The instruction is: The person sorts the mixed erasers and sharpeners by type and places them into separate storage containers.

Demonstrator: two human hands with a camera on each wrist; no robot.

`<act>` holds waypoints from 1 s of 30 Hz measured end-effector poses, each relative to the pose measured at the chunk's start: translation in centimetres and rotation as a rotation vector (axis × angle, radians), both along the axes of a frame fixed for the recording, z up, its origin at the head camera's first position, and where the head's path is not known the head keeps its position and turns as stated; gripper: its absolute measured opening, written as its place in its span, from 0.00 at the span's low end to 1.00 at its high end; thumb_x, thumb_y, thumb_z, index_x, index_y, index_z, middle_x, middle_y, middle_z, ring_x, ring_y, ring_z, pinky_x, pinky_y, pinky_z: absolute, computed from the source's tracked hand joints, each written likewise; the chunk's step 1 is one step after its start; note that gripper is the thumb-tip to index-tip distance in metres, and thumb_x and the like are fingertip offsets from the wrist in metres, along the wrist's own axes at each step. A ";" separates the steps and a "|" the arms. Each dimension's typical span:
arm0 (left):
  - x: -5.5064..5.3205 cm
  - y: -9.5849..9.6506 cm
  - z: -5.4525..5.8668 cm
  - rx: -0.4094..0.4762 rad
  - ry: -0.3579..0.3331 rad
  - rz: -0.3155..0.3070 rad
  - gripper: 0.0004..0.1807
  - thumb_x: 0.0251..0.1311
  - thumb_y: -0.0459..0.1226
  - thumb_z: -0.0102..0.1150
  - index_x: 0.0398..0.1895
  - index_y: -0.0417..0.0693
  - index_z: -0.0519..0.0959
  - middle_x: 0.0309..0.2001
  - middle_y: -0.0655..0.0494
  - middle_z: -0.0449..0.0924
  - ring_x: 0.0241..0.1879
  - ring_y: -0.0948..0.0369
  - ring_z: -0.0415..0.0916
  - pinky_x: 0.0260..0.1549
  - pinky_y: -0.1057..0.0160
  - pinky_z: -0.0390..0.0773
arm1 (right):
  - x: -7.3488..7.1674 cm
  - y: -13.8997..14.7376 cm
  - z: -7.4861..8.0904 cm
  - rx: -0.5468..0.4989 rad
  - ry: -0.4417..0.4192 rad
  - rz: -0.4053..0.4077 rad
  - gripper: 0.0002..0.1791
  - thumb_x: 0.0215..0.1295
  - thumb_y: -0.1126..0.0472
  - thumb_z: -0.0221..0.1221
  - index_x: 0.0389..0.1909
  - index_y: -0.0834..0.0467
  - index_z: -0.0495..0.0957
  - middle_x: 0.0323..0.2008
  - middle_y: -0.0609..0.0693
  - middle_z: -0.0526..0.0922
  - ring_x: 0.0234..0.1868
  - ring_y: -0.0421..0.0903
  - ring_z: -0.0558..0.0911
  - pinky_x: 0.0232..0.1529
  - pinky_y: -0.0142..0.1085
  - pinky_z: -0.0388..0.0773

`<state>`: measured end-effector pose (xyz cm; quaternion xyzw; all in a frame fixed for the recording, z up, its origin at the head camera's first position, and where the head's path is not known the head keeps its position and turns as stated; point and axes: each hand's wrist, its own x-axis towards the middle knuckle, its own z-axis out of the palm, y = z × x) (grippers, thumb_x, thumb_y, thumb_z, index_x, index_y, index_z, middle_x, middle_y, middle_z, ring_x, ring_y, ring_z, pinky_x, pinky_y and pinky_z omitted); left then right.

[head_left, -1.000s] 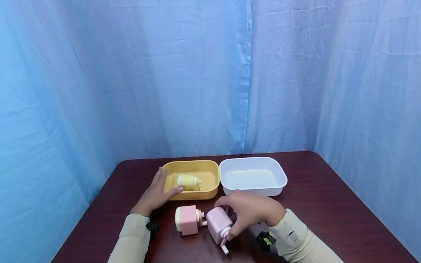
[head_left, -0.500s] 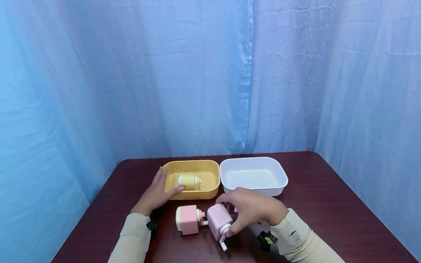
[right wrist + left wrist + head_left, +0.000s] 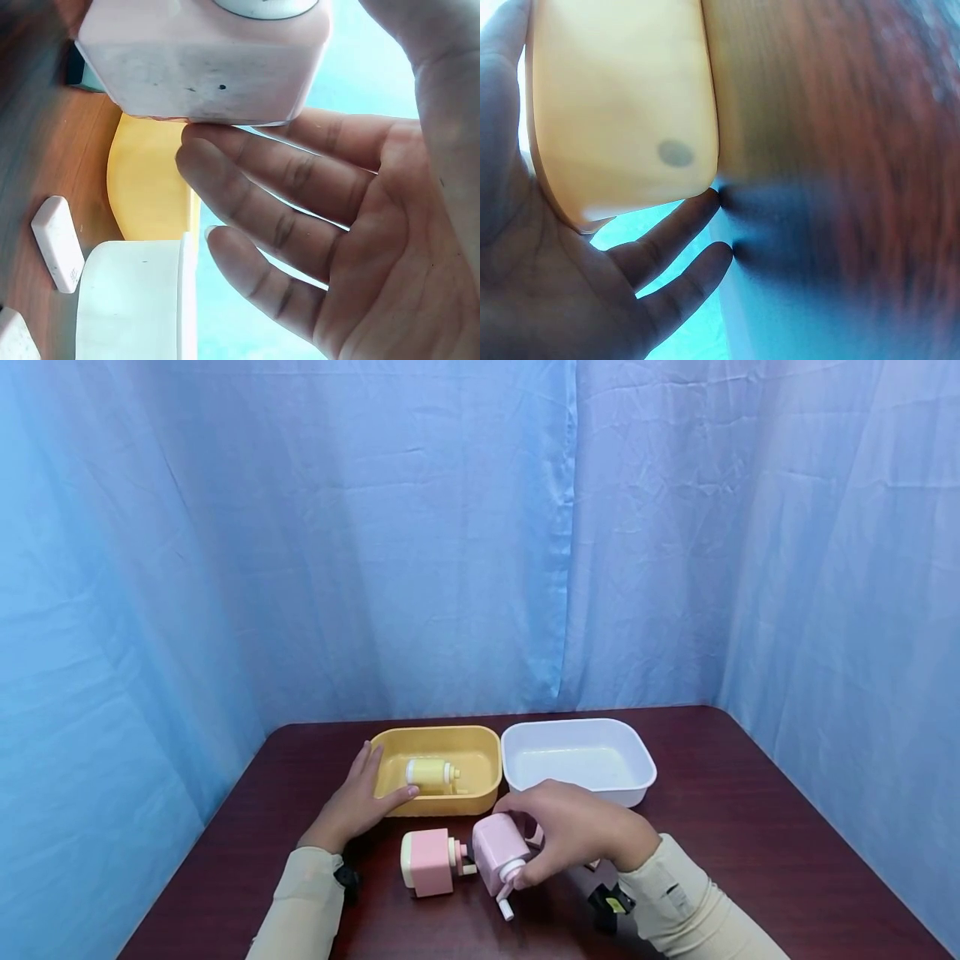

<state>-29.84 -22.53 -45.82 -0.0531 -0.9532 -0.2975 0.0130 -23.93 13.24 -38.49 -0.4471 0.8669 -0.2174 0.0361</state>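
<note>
Pale blue, creased fabric curtains [image 3: 450,543] around a dark reddish-brown, wood-grained counter [image 3: 705,827].

From the head: near mid-counter, a pale pink, box-shaped plastic hand-crank sharpener [image 3: 498,846], tilted, crank towards 6 o'clock, grasped between thumb and fingers of the right hand [image 3: 588,831]. Cannot tell whether clear of the counter. At its 9 o'clock, a coral-pink and cream, boxy hand-crank sharpener [image 3: 431,862], crank end towards 3 o'clock; between the two, a small black object [image 3: 469,852], mostly hidden. At 11 o'clock, a yellow, rounded-rectangular plastic tray [image 3: 450,807], with a yellow and white, cylindrical hand-crank sharpener [image 3: 427,772] lying inside. At 1 o'clock, just beside it, a white, rounded-rectangular plastic tray [image 3: 577,768]. Left hand [image 3: 352,806] spread and unclenched at the yellow tray's 9 o'clock end, thumb across the near rim.

From the left wrist: smooth yellow tray wall towards 11 o'clock, with a grey oval spot [image 3: 676,153]; two straight fingers at 5 o'clock of it, wood grain towards 3 o'clock.

From the right wrist: pale pink underside at 12 o'clock, bent fingers reaching to it from 4 o'clock; yellow tray at 9, white tray at 7, two small whitish blocks [image 3: 58,244] around 8.
</note>
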 end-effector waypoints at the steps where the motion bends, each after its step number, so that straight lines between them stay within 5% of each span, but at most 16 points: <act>1: 0.0 0.0 0.0 -0.001 0.000 0.001 0.66 0.55 0.76 0.58 0.86 0.55 0.39 0.85 0.51 0.28 0.79 0.38 0.52 0.67 0.30 0.65 | 0.0 0.0 0.0 0.001 0.007 -0.006 0.37 0.42 0.42 0.79 0.57 0.44 0.80 0.36 0.32 0.82 0.35 0.38 0.83 0.35 0.27 0.78; 13: 0.1 0.1 -0.1 0.003 0.002 0.007 0.66 0.54 0.76 0.58 0.86 0.55 0.40 0.85 0.50 0.29 0.78 0.38 0.54 0.66 0.31 0.67 | 0.0 -0.1 0.3 -0.006 0.103 -0.074 0.38 0.41 0.38 0.78 0.57 0.40 0.80 0.37 0.29 0.81 0.34 0.32 0.80 0.35 0.28 0.77; 30: 0.0 0.1 -0.1 0.007 0.008 0.006 0.66 0.54 0.76 0.58 0.86 0.55 0.40 0.85 0.50 0.29 0.79 0.38 0.52 0.67 0.30 0.65 | -1.3 -0.4 2.2 0.017 0.180 -0.154 0.38 0.42 0.35 0.77 0.57 0.41 0.80 0.39 0.30 0.83 0.38 0.36 0.83 0.37 0.31 0.78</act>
